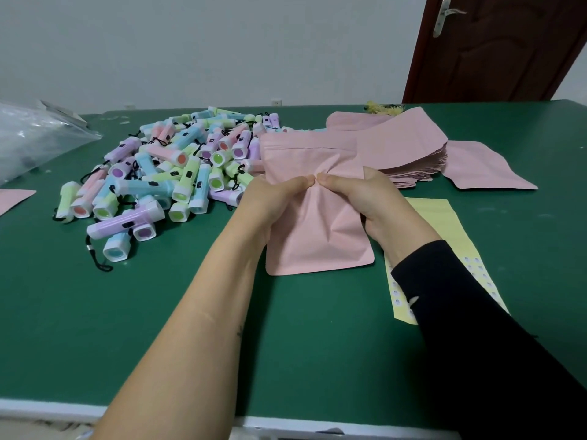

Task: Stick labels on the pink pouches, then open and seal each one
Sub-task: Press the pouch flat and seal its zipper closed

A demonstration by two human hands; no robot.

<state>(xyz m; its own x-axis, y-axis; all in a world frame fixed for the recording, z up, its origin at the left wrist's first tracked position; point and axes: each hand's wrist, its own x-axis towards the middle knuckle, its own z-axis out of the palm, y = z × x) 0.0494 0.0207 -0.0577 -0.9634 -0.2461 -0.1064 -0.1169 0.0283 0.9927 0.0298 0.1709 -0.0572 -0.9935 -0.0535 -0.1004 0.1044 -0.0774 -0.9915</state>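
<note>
I hold one pink pouch (314,236) above the green table (190,328), its zip end pointing away from me. My left hand (270,201) and my right hand (365,198) both pinch its front face near the middle, thumbs almost touching, and the paper wrinkles between them. A stack of pink pouches (403,154) lies behind, with one loose pouch (486,168) to its right. A yellow label sheet (444,249) with small round stickers lies under my right forearm.
A heap of pastel toy flashlights (165,173) with black cords covers the table's left middle. A clear plastic bag (35,134) sits at the far left, and a pink pouch corner (12,198) shows at the left edge. A brown door (495,46) stands behind.
</note>
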